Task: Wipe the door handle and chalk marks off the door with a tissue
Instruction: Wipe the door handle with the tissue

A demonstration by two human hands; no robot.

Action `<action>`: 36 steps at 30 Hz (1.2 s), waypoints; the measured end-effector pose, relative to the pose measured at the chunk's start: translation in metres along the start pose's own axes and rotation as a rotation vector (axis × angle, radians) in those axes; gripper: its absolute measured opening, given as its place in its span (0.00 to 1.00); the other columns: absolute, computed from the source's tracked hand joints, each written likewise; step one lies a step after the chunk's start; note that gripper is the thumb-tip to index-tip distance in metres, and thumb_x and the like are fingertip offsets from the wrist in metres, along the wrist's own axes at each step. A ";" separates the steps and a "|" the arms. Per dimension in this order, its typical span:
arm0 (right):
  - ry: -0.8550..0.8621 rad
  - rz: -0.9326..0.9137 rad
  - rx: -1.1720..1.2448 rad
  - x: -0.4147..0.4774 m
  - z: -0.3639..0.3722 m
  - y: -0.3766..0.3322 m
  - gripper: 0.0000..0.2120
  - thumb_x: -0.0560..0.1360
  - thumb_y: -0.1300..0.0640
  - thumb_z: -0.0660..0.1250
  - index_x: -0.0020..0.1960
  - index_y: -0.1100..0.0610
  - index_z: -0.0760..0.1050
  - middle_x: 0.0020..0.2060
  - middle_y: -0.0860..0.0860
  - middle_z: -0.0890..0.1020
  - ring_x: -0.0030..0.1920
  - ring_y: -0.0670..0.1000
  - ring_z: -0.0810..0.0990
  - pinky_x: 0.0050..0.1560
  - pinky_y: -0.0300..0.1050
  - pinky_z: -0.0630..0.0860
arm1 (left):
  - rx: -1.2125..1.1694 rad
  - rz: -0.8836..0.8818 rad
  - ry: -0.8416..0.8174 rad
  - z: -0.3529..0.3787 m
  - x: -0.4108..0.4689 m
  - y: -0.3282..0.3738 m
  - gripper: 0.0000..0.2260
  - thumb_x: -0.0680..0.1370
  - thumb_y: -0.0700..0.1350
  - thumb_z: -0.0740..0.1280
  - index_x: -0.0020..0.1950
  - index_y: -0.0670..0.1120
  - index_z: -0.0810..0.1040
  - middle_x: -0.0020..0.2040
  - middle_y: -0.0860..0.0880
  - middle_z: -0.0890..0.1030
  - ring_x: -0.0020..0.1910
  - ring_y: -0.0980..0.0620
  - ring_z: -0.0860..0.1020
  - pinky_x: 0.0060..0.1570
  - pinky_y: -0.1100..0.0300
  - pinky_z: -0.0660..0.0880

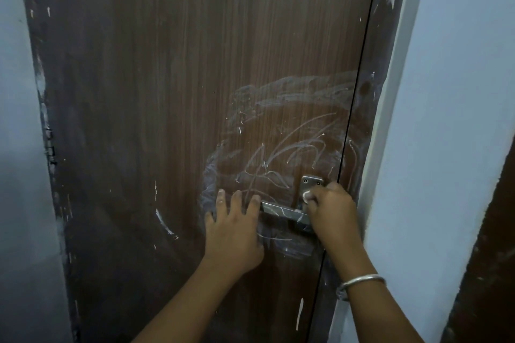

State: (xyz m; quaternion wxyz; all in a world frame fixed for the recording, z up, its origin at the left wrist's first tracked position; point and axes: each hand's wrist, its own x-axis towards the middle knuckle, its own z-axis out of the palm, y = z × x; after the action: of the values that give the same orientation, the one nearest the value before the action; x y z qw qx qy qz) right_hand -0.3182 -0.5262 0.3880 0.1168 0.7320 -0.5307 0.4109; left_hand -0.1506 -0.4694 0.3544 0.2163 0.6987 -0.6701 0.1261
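Door handle (282,211): a flat, straight metal lever with a dull brushed sheen, streaked with white chalk, low on the right edge of the door (167,92). Its rectangular backplate (312,183), fixed with two screws, stands just above the pivot end.

Chalk marks (278,159): I record thin white scribbles right above the handle, ringed by broad, hazy smears that arc well above it and curl under it.

Tissue (306,195): only a small white wad shows, at the pivot end of the handle, against the foot of the backplate.

Right hand (331,211): fingers curled tight round the tissue, knuckles toward me, covering the handle's pivot end. A slim silver bangle (362,281) sits on the wrist below.

Left hand (234,231): straight fingers fanned out flat on the door, at the handle's free end; I cannot tell whether a fingertip touches the lever.

Door: dark brown laminate with a vertical wood grain, flecked with white paint to the left of the handle.

Door frame (373,64): dark strip just right of the handle, past a thin black gap.

Wall (459,92): pale blue-grey, matte, beyond the frame; the same colour shows far left of the handle.
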 end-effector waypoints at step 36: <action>0.370 0.337 0.514 -0.055 0.033 -0.002 0.09 0.75 0.65 0.66 0.53 0.61 0.81 0.43 0.53 0.74 0.39 0.48 0.73 0.40 0.27 0.66 | -0.035 -0.025 -0.141 -0.002 -0.002 0.007 0.45 0.71 0.52 0.68 0.75 0.52 0.38 0.74 0.43 0.54 0.75 0.38 0.46 0.69 0.41 0.57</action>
State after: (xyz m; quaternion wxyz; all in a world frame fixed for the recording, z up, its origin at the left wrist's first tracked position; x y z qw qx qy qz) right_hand -0.3059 -0.5080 0.3279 -0.0465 0.5528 -0.4931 0.6701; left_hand -0.1577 -0.4670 0.3562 0.1823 0.7104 -0.6770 0.0618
